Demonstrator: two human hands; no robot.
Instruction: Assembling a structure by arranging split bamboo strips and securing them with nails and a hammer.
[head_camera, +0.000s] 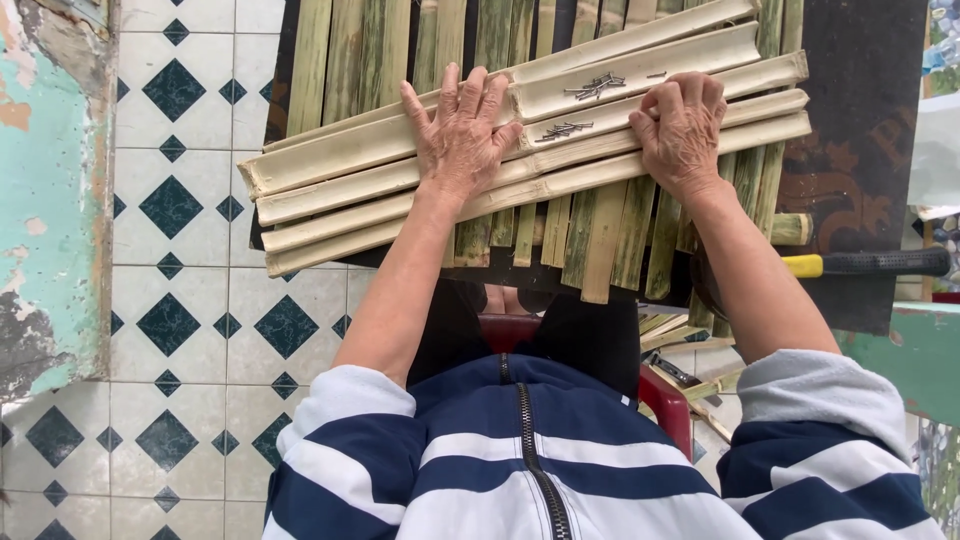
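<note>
Several pale split bamboo slats (340, 185) lie crosswise over a layer of greenish bamboo strips (600, 235). My left hand (462, 130) rests flat on the pale slats, fingers spread, palm down. My right hand (680, 125) is curled with its fingertips pressing on the slats near their right end. Between the two hands, two small heaps of dark nails (595, 88) lie in the hollows of the slats. Neither hand holds a tool.
A dark board (860, 90) lies under the bamboo. A tool with a yellow and black handle (870, 263) lies at the right. A red stool (665, 400) and bamboo scraps sit below. White floor tiles with dark diamonds (180, 290) and a peeling wall (45, 200) are at the left.
</note>
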